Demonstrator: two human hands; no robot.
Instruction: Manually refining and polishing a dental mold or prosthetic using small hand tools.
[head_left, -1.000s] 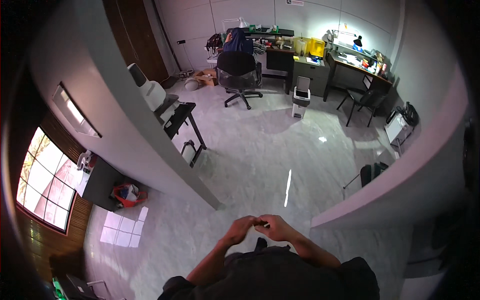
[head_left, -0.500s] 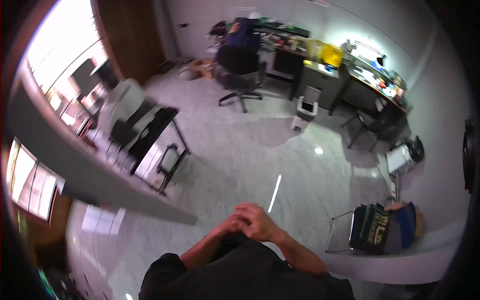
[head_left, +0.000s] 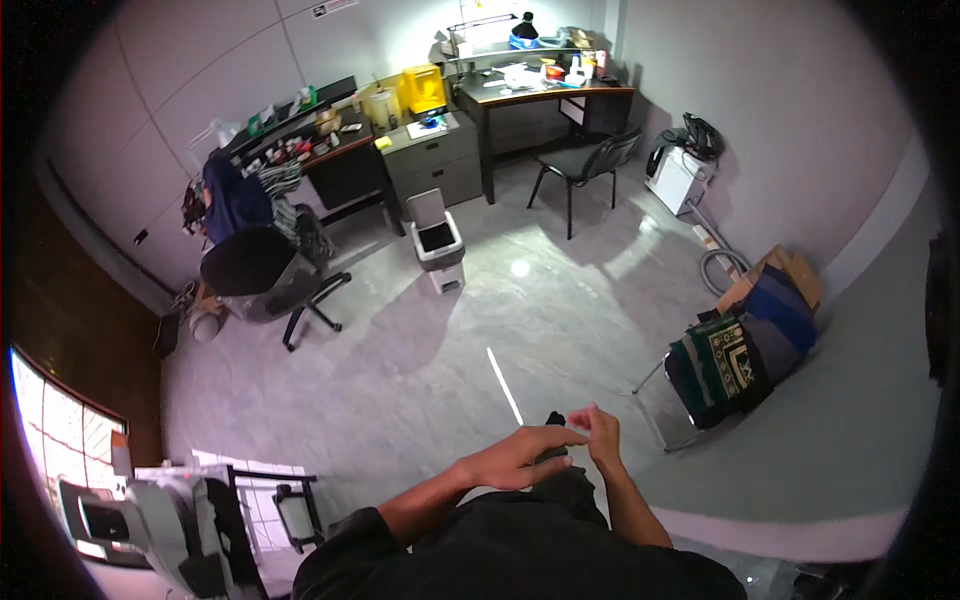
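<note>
My left hand (head_left: 518,458) reaches across in front of my body, thumb apart from its outstretched fingers, holding nothing. Close to its fingertips is my right hand (head_left: 600,436), raised with loosely bent, parted fingers and nothing visible in it. The fingertips of the two hands meet or nearly meet; I cannot tell if they touch. Below them are my dark clothes and a dark shoe (head_left: 556,419) on the grey floor. Nearest on the right stands a metal-legged chair draped with a green patterned cloth (head_left: 715,360) and a blue cloth (head_left: 778,306).
Ahead stands a grey and white bin (head_left: 437,240) with its lid up. Behind it are a grey drawer cabinet (head_left: 435,160), a yellow container (head_left: 423,90) and a lit desk (head_left: 545,93) with a black chair (head_left: 585,160). A swivel chair (head_left: 262,275) stands left, a white machine (head_left: 165,530) lower left.
My view has swung to the right, so the desks, bin and swivel chair sit further left. My hands, clasped together before, have come apart.
</note>
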